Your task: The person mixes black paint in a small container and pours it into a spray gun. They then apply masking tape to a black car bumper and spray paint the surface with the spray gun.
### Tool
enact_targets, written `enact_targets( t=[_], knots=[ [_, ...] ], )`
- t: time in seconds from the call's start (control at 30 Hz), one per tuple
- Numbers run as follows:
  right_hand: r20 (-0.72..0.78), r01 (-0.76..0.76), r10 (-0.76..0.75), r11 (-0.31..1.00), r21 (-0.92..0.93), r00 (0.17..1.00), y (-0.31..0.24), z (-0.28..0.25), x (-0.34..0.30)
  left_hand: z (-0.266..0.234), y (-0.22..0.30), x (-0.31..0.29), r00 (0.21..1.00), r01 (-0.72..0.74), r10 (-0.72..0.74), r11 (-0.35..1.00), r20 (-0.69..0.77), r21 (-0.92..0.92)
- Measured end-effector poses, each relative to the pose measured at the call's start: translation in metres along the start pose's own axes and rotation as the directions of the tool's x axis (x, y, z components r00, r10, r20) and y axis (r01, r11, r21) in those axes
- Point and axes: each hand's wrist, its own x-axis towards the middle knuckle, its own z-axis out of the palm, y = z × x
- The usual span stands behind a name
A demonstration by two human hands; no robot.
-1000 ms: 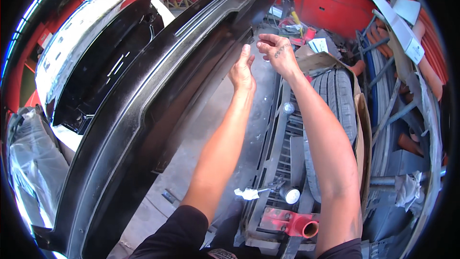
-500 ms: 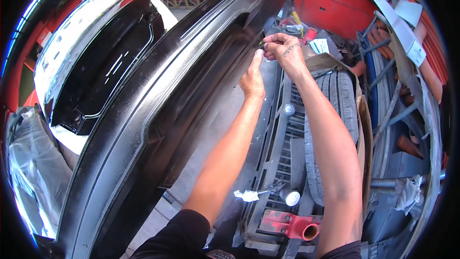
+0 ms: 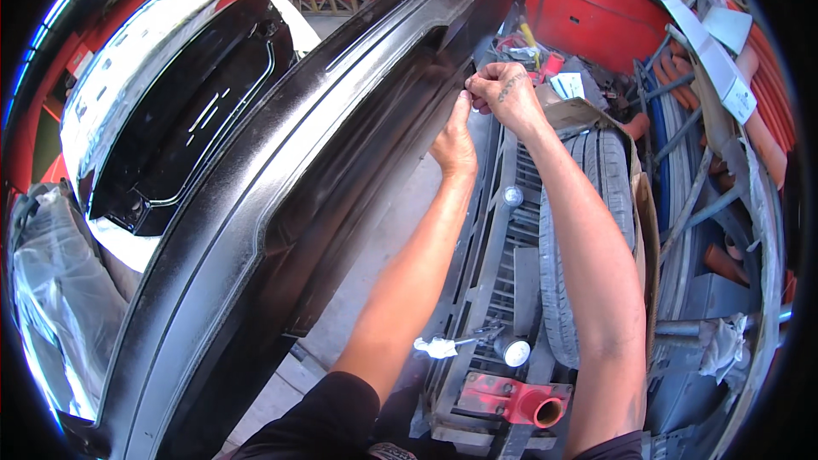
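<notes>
A long, curved black bumper cover [image 3: 213,213], satin-sheened and ridged lengthwise, slants away along the person's left. Near its far end the left hand [image 3: 455,146] stands thumb-up, just below the right hand [image 3: 509,98], whose curled fingers [image 3: 482,104] are pinched together; whether either grips anything cannot be told. Lower down sit a tubular red metal bracket [image 3: 517,403] and, beyond it, a grooved rubber tyre [image 3: 601,162]. Farthest back rises a red wall [image 3: 588,21].

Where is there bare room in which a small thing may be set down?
A strip of pale floor looks bare, bordered by the long black panel and the left forearm. Right of that forearm it is crowded: slatted metal frame, tyre, then orange pipes.
</notes>
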Motion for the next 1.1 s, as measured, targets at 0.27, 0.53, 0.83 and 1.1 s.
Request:
enact_targets(
  t=[0.27,0.53,0.83,1.1],
  knots=[
    [-0.116,-0.185,0.224,0.943,0.275,0.968,0.103,0.006,-0.023,0.006,-0.013,-0.013,0.998,0.009,-0.008,1.0,-0.065,0.02],
    [-0.175,-0.095,0.246,0.797,0.597,0.953,0.098,0.05,-0.085,-0.019,-0.014,0.006,0.968,0.249,-0.249,0.968,0.007,0.006],
    [-0.132,-0.163,0.347,0.699,0.696,0.928,0.091,0.09,-0.199,-0.026,-0.025,0.028,0.989,0.129,-0.136,0.984,0.055,0.125],
    [0.047,-0.317,0.463,0.527,0.789,0.885,0.104,0.127,-0.424,-0.05,-0.062,0.08,0.982,0.19,-0.182,0.94,-0.055,0.282]
  ],
)
